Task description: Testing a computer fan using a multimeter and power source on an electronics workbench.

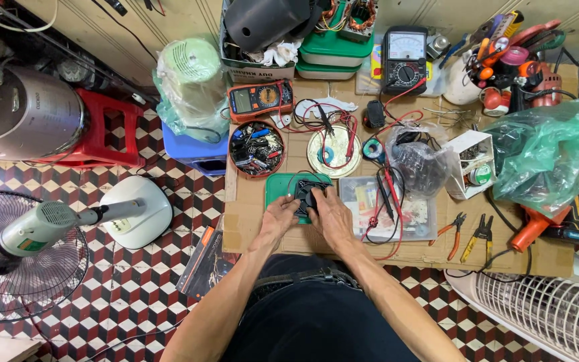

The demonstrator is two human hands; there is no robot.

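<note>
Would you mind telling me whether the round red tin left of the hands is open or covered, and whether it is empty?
Open and filled: the round red tin has no lid, and small dark parts with blue and red bits show inside.

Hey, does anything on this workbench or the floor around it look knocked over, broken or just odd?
Yes: the pedestal fan lies flat on the tiled floor. Both hands, left and right, hold a small black part.

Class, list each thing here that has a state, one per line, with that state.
Left hand: gripping the small black part.
Right hand: gripping the same part.
Green tray: flat under the part.
Round tin: open, full of small parts.
Pedestal fan: lying on the floor.
</note>
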